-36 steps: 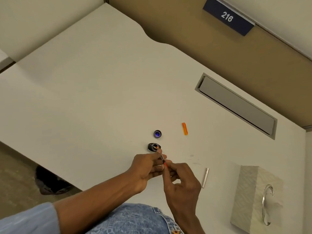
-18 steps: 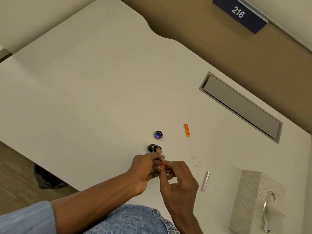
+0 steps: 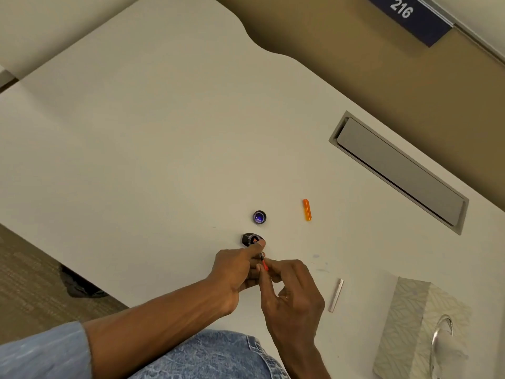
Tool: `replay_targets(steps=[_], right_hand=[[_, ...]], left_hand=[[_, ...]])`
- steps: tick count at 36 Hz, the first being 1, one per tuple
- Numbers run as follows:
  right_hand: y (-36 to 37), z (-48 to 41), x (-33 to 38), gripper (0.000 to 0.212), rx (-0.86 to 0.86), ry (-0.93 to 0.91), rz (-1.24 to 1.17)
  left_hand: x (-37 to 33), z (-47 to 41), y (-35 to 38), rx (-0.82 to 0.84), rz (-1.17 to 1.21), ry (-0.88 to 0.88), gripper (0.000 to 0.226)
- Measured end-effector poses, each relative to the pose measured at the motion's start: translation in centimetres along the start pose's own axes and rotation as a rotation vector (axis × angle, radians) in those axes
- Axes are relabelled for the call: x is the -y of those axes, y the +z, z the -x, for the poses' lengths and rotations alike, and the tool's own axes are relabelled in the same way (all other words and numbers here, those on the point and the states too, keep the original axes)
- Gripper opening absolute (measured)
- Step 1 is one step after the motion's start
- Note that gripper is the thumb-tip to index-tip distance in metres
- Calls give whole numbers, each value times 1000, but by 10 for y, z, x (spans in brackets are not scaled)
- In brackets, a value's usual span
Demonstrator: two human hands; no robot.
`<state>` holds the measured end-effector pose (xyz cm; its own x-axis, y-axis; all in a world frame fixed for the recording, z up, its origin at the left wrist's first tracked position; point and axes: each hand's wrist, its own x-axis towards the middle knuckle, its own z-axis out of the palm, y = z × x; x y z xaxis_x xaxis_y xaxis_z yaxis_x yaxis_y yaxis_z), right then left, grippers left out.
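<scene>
Fingers of the left hand (image 3: 233, 272) curl in and pinch the upper part of a thin dark rod with an orange-red end (image 3: 263, 259). The thumb lies on top, its tip right at the small black faceted pot with an orange-lit opening (image 3: 248, 239); can't tell if it touches. Right hand (image 3: 293, 294) pinches the rod's orange-red end between thumb and forefinger, other fingers loosely curled. Rod is gripped at two points, above the white desk (image 3: 136, 132), just this side of the pot, dark end aimed at the opening.

Why, my read: a two-point grip steadies a very slim part. Left hand guides close to the pot, right does the fine feeding or twisting. Pot sits directly ahead of the hands, so travel is short. Small round dark cap with a purple-blue inside (image 3: 259, 217) sits open side up just beyond the pot, apart from it, leaving the opening free. Orange translucent plastic sleeve (image 3: 307, 210) lies flat further right. Flat silver metal strip (image 3: 336, 295) lies near the right hand, not touching. Both are out of the working line.

Count: 2 hands, 1 rod, 1 pot, 1 cap, 1 sleeve, 1 strip, 1 patterned grey tissue box (image 3: 410, 324) at the desk's right edge, 1 grey cable flap (image 3: 396, 170) set in the desk.
</scene>
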<state>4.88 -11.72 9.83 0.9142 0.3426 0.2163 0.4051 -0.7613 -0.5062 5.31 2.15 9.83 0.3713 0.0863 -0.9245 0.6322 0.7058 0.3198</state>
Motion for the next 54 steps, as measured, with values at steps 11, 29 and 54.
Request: replay_targets(steps=[11,29,54], right_hand=[[-1,-5,5,13,-35,-9,29],[-1,-6,4,20,-50,-24,35],[-2,-6,1,15,-34,-55,13]], left_hand=[[-2,-2,1,-43,-53,-4,32],[-1,-5,2,-43,-75,-19,33],[-2,-7,3,-30,-84,-20,33]])
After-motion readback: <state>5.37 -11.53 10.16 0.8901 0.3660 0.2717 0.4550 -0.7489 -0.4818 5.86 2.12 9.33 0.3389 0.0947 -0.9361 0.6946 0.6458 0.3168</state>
